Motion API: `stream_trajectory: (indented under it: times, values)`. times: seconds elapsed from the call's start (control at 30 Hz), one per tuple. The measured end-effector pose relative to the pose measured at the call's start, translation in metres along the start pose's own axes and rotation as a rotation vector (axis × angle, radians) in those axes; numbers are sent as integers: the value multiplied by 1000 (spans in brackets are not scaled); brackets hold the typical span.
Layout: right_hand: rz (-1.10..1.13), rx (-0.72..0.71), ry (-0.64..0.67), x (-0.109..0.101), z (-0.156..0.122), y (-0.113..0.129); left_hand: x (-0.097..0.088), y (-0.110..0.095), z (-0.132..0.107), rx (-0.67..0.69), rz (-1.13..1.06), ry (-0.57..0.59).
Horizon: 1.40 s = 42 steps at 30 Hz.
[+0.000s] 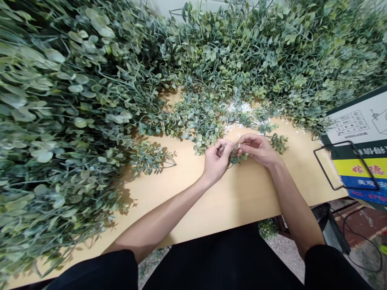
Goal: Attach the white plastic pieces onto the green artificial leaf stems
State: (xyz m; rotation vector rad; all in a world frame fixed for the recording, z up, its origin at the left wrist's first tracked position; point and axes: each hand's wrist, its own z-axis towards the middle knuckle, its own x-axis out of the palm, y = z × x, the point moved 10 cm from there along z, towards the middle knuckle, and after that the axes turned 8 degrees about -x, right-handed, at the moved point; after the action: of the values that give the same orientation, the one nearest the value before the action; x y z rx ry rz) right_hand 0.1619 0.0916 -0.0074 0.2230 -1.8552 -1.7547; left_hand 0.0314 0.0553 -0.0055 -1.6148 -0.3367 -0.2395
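Over the table, my left hand [217, 160] is closed in a pinch on a green artificial leaf sprig [238, 158], whose leaves hang below my fingertips. My right hand [257, 149] meets it from the right, thumb and fingers pinched on a small white piece [238, 146] at the stem. My fingers partly cover both the stem and the piece. Just beyond my hands lies a scattered pile of small white pieces [240, 107], with loose sprigs around it. Another leaf sprig [151, 158] rests on the table to the left of my left hand.
Dense heaps of artificial foliage [69, 112] line the left side and back of the wooden table [193, 205]. At the right edge stand a printed carton [359, 137] and a black wire frame [332, 173]. A dark mesh container [331, 229] sits below the table's right edge.
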Motion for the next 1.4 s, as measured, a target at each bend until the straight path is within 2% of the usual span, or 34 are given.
stream_trajectory:
  times: [0.27,0.6,1.1,1.4]
  values:
    - [-57,-37,19,2,0,4,-1,3,0,-9,7,-6]
    - [-97,-61,-11,1,1,6,-3,-3,1,18,41,-30]
    - [-84,-55,-85,-8,-1,1,-5,2,2,1,27,-26]
    - [-60,-125,-83,-3,2,6,3,21,8,-129,-112,122]
